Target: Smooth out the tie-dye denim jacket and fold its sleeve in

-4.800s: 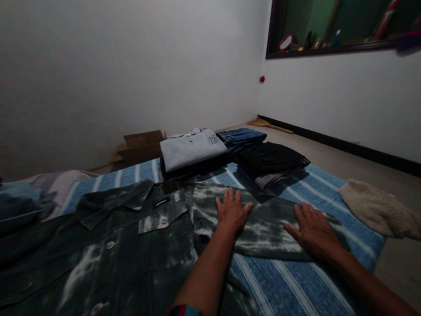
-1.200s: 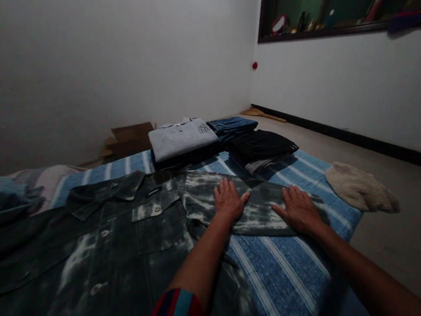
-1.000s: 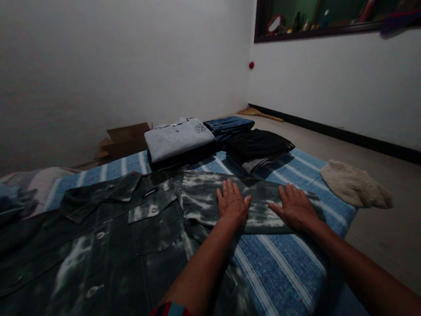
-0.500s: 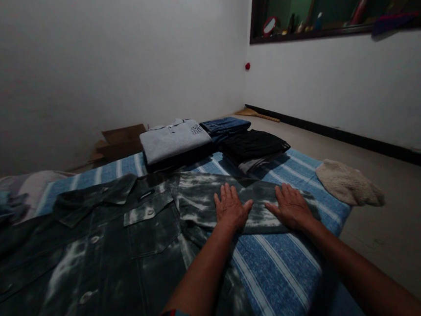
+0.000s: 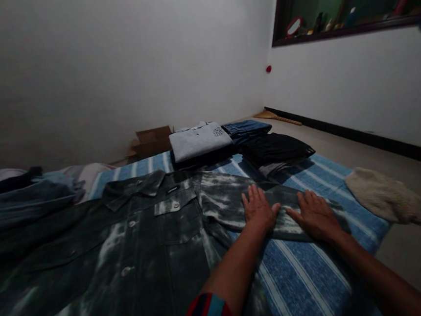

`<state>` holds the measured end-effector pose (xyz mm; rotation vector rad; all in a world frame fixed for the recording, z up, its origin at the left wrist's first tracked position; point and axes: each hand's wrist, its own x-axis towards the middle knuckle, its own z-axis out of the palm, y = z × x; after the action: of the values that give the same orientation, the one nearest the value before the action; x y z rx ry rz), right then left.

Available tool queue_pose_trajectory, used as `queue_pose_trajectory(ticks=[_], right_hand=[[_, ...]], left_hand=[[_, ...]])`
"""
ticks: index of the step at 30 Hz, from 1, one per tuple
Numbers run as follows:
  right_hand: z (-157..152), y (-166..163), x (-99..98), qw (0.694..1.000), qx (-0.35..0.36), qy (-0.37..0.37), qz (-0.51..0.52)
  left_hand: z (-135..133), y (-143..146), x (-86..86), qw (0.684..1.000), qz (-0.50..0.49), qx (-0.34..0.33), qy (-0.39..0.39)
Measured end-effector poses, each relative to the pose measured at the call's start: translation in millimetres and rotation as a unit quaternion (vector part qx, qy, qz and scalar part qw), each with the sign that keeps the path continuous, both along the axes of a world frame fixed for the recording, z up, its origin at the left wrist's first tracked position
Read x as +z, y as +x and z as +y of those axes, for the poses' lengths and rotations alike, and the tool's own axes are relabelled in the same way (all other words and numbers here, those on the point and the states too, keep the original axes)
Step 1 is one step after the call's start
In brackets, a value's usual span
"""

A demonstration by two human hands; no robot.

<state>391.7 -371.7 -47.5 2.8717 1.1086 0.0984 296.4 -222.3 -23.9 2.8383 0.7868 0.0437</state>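
A dark green tie-dye button-up shirt (image 5: 144, 242) lies spread out, front side up, with its collar at the far side and one sleeve stretched to the right. My left hand (image 5: 261, 210) rests flat on the middle of that sleeve, fingers apart. Closer to the cuff, my right hand (image 5: 316, 215) lies flat on the same sleeve, its thumb pointing toward the left hand. Neither hand grips the cloth. Under the shirt is a blue and white striped cover (image 5: 301, 273).
Beyond the sleeve sit a folded grey polo shirt (image 5: 200, 141), folded jeans (image 5: 248, 129) and folded black clothes (image 5: 278, 149). A beige knitted item (image 5: 386, 194) hangs over the right edge. More clothes (image 5: 25, 194) lie at left; a cardboard box (image 5: 153, 141) stands behind.
The view has turned left, so everything appears farther right and more clothes show at the left. Both hands stay flat on the sleeve in nearly the same places.
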Motion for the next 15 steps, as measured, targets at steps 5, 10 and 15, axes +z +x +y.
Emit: queue_pose_trajectory(ticks=[5, 10, 15], right_hand=[[-6.8, 7.6, -16.1, 0.998, 0.032, -0.004, -0.057], [-10.5, 10.5, -18.3, 0.996, 0.058, -0.009, -0.071], [-13.0, 14.4, -21.5, 0.995, 0.062, 0.008, -0.076]], left_hand=[[-4.2, -1.9, -5.0, 1.0, -0.004, -0.011, -0.02], [-5.0, -5.6, 0.8, 0.999, 0.003, -0.015, -0.049], [-4.2, -7.2, 2.4, 0.997, 0.01, -0.026, -0.065]])
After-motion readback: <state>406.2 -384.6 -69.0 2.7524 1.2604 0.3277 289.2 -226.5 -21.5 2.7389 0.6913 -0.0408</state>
